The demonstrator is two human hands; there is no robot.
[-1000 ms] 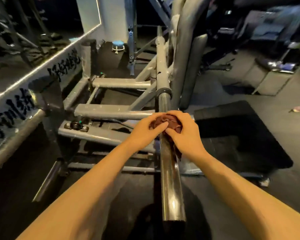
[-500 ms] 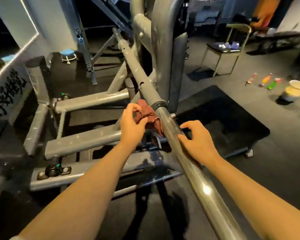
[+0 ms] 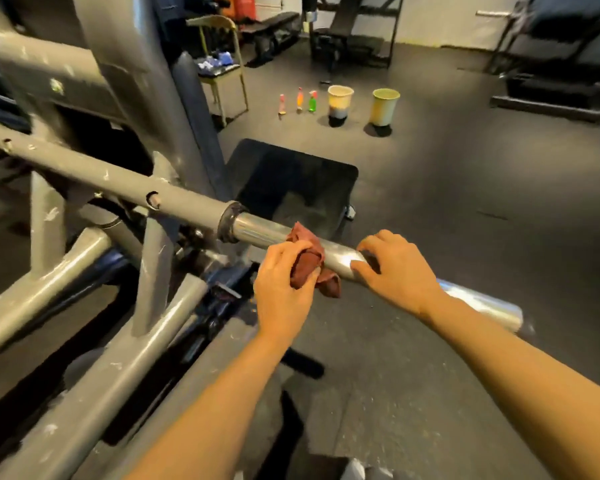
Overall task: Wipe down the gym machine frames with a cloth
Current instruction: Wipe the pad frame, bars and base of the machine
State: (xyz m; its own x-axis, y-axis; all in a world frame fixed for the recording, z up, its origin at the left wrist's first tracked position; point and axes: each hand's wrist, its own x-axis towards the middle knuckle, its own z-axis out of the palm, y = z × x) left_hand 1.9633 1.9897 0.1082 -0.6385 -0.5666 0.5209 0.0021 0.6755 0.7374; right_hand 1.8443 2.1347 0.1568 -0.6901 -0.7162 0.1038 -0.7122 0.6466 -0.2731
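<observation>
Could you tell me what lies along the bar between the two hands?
In the head view, only bare shiny bar separates the cloth gripped by the left hand from the right hand.

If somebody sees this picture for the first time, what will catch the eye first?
First the shiny steel bar running across the middle, with the left hand gripping a dark red cloth against it and the right hand resting on the bar beside it. Farther back, three bright bottles and two buckets stand on the floor.
</observation>
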